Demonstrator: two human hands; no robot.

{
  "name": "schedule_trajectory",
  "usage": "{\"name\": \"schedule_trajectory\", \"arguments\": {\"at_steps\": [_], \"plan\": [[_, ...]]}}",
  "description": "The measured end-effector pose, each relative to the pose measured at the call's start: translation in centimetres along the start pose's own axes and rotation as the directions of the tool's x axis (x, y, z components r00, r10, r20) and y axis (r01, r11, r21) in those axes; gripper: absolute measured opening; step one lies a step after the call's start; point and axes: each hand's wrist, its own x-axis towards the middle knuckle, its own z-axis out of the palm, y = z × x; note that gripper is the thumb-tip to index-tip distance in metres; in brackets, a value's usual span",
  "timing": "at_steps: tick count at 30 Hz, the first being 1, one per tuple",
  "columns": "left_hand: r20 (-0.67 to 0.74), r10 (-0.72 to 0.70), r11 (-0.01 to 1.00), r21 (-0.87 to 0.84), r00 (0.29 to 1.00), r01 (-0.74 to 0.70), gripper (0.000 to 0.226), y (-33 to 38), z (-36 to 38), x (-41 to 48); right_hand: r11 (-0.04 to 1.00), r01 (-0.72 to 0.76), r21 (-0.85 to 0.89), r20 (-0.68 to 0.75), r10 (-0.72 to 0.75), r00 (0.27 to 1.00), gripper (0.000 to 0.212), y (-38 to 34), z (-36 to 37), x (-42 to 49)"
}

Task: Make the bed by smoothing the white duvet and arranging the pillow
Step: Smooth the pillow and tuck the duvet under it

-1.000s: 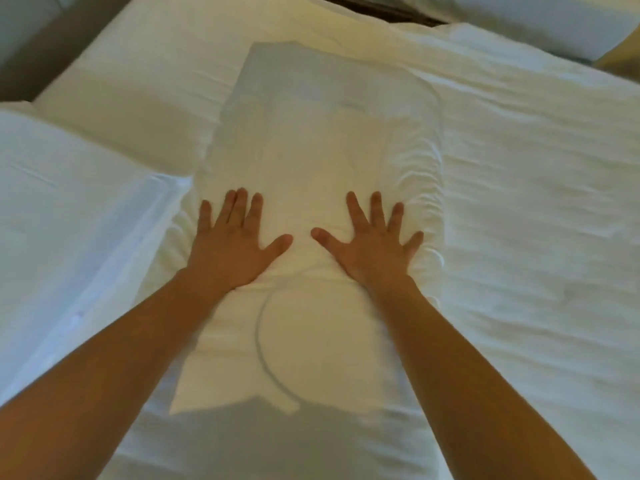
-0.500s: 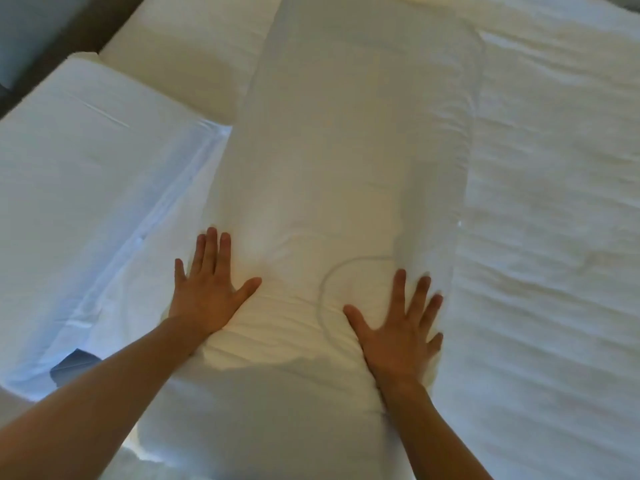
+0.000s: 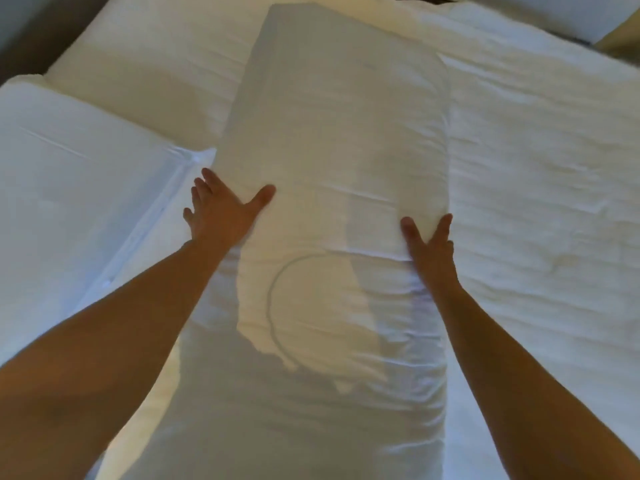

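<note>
Pressing in on both long edges of the pillow (image 3: 339, 133), centre frame on the duvet (image 3: 536, 168), left hand (image 3: 221, 213) and right hand (image 3: 429, 244) flat, straight-fingered, gripping nothing, probably to square it

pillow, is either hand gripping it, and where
The left hand lies flat on the pillow at its left edge, not gripping. The right hand sits on its right edge, outer fingers hidden over the side, so a grip cannot be told.
</note>
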Motion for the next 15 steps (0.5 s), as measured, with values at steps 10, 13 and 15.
{"name": "schedule_trajectory", "arguments": {"at_steps": [10,13,15], "plan": [[0.278,-0.117,0.982,-0.111,0.953,0.153,0.178,-1.1,3.1,9.2,0.918,-0.123,0.378,0.088,0.097,0.991,0.126,-0.6,0.2,5.2],[0.315,-0.137,0.980,-0.096,0.939,0.175,0.173,-1.4,3.5,10.4,0.880,-0.201,0.431,0.198,0.125,0.972,0.123,-0.5,0.2,5.8],[0.338,-0.150,0.977,-0.090,0.929,0.191,0.168,-1.9,3.7,11.5,0.871,-0.255,0.420,0.254,0.157,0.954,0.125,-0.3,0.1,6.4]]}}
